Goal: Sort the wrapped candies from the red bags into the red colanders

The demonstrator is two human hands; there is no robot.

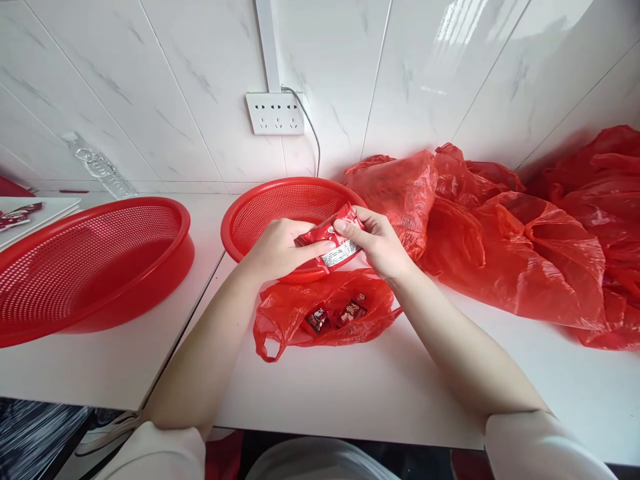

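A shiny red packet (pixel 340 248) with a white printed label is held up between both hands. My left hand (pixel 286 250) pinches its left side, thumb across the front. My right hand (pixel 376 241) grips its upper right part, with the thumb pressed on the front. Below the hands, an open red plastic bag (pixel 295 303) lies on the white table, with small dark wrapped pieces (pixel 353 311) inside. Right behind the hands stands a red perforated basket (pixel 250 208); the hands and packet cover part of it.
Another large red basket (pixel 150 233) stands on the left table, near a clear bottle (pixel 103 172) and a white tray (pixel 50 212) with red packets. Filled red bags (pixel 525 253) are heaped on the right. A socket panel (pixel 276 113) with a cable is on the wall.
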